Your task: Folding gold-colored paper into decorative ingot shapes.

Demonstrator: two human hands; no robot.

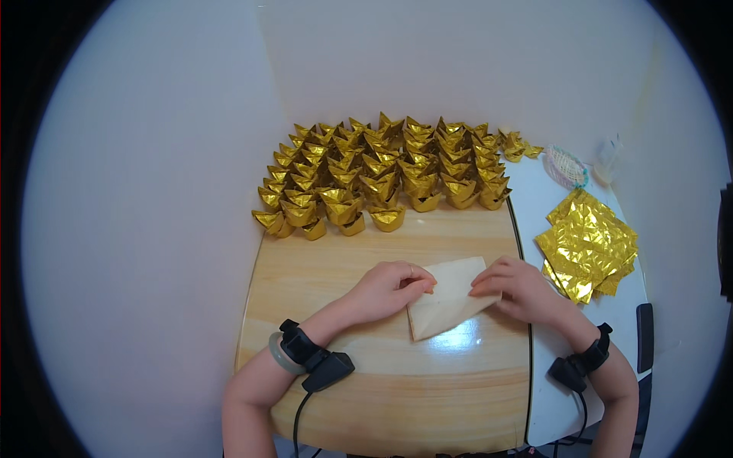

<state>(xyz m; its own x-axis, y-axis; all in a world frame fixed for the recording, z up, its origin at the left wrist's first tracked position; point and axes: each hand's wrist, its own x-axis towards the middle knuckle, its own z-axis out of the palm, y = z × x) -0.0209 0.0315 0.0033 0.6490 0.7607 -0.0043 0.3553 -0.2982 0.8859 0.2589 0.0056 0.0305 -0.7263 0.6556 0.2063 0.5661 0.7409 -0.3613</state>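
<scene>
From the head view, a folded sheet (449, 296) lies pale side up on the tabletop (382, 382), its long axis slanting from lower left to upper right. The left hand (385, 290) and right hand (519, 288) press its opposite edges, fingers closed flat on it, equally near.

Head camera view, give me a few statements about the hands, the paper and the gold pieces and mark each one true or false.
1. Both hands press on a folded pale sheet on the wooden table. True: left hand, right hand.
2. The folded gold pieces sit in rows at the table's far edge. True.
3. The stack of flat gold sheets lies to the person's left. False: it lies to the right, on the white surface.
4. The left hand holds a gold piece. False: it rests on the pale sheet.
5. Both wrists are bare. False: each wears a black device.
</scene>
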